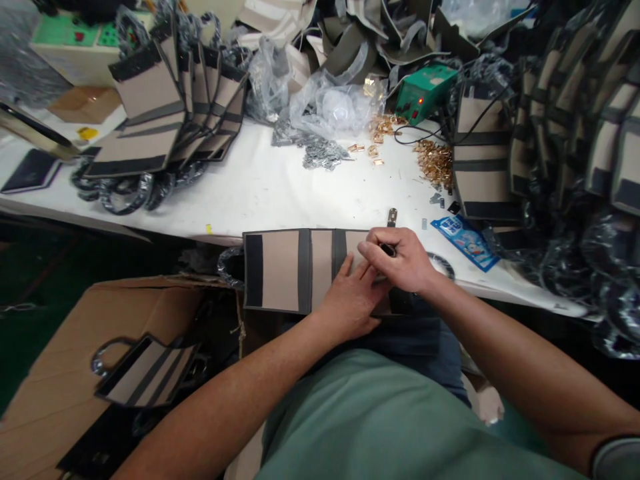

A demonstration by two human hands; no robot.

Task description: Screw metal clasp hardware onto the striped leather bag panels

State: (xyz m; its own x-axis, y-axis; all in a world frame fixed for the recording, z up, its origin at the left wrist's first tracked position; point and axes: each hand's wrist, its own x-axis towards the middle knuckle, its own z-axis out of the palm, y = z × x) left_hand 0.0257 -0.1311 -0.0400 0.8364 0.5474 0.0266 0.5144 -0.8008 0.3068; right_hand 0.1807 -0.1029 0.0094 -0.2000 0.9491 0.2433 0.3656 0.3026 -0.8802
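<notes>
A flat, unfolded handbag body (280, 270), beige inside with dark grey bands and edging, lies across the table's front edge and my lap. Its wrapped handle (230, 267) sticks out at the left end. My left hand (353, 297) rests flat on the right part of the bag body, fingers stretched toward my other hand. Just above those fingers, my right hand (403, 257) is closed over the panel, around something dark whose shape is mostly hidden. Beyond it, a strap tab with a metal fitting (393, 217) points away from me.
Stacked bag bodies (145, 100) stand left, with more (485, 153) at right. Silver metal pieces (323, 153), gold-coloured fittings (435, 163), a green box with a red light (425, 90) and a blue packet (465, 241) lie on the white table (280, 193). A carton (65, 353) stands lower left.
</notes>
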